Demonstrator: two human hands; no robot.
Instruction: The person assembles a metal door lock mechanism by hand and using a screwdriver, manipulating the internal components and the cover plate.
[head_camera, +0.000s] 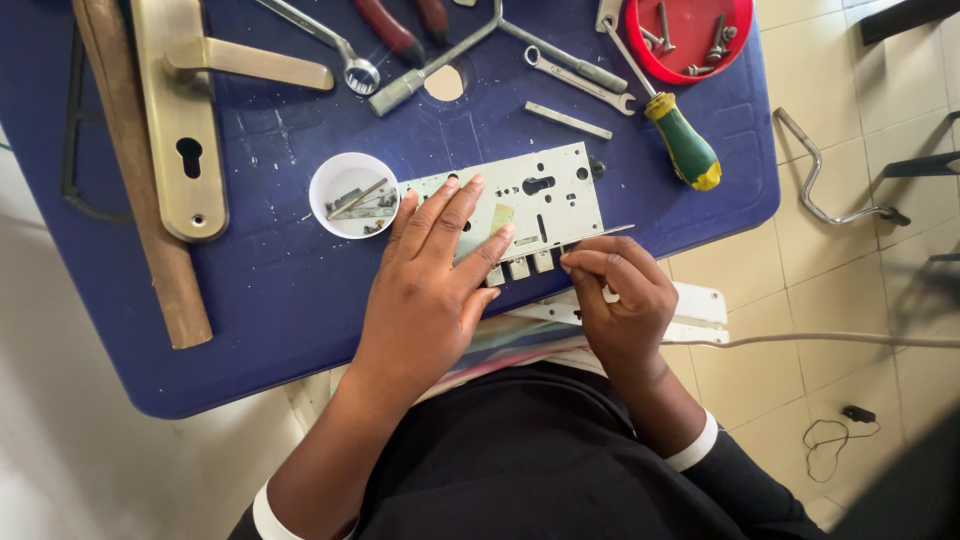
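A silver mortise lock body (540, 195) lies flat on the blue table (280, 290) near its front edge, its bolts pointing toward me. My left hand (430, 280) rests palm down on the lock's left half, fingers spread. My right hand (620, 295) has its fingertips pinched at the lock's front right edge, by the bolts and the thin faceplate strip; what it pinches is hidden. A small white cup (352, 195) with small metal parts stands just left of the lock.
A brass door handle plate (185, 120) and a wooden strip (140, 190) lie at the left. Spanners (575, 75), a cross wrench (450, 55), red-handled pliers (390, 30) and a green-yellow screwdriver (685, 145) lie behind. A red lid (690, 35) holds screws. A cable (830, 340) crosses the tiled floor.
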